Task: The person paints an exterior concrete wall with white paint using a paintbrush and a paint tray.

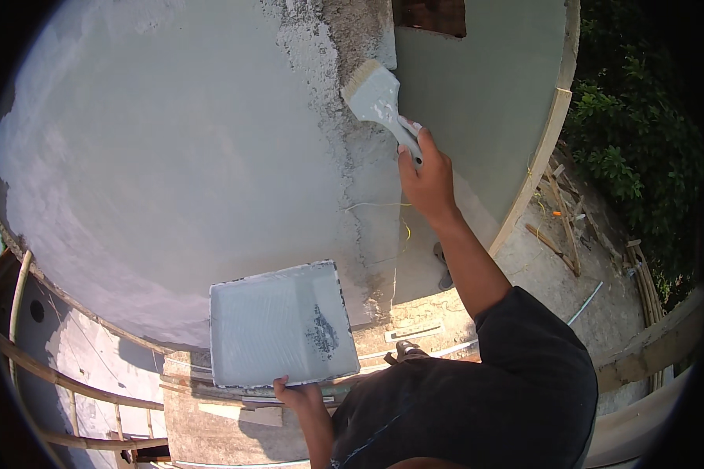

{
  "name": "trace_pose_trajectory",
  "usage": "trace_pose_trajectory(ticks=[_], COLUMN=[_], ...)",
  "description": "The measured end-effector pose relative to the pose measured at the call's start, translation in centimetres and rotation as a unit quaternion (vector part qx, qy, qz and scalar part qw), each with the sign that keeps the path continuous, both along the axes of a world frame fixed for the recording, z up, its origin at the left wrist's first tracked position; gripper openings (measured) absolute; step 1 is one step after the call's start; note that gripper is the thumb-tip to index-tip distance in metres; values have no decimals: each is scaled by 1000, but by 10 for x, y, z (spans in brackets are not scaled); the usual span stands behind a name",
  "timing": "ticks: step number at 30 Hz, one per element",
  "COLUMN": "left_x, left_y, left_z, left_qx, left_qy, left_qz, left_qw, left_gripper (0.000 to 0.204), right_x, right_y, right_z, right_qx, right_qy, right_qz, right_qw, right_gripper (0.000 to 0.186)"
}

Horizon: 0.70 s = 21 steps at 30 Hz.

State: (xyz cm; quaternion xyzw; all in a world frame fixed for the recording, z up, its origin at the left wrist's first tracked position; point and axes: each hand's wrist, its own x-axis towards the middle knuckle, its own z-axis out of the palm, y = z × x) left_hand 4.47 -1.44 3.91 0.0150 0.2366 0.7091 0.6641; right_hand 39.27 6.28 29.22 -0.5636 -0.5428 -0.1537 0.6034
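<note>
The right hand [426, 178] holds a wide paintbrush [375, 95] by its handle, bristles up and left of the grip against the rough wall [211, 156]. The left hand [297, 393] grips the paint tray [278, 324] by its near edge, lower left.

An outdoor building site: half-plastered wall [172, 156] at eleven o'clock, bamboo scaffolding [62, 379] at eight, scrap timber [559, 223] at three.

Bright daylight, direct sun. The wall [172, 156] is evenly lit, palest at left; the ground [540, 266] at right glares. The foliage [626, 148] lies in deep shade. Fisheye distortion bows straight edges near the rim; a black vignette rings the frame. Focus is sharp centrally, softer outward.
</note>
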Motion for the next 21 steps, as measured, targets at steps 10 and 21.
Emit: trace_pose_trajectory(ticks=[10,21], left_x=[1,5], left_y=[0,1], left_z=[-3,4], left_qx=[17,-8], left_qy=[20,21], left_qz=[7,6], left_qw=[1000,1000], left_gripper=[72,73], right_x=[3,0], right_y=[7,2], right_z=[5,15], right_qx=[130,55], right_qy=[-38,-37], right_qz=[-14,-24], right_qw=[991,998], right_gripper=[31,29])
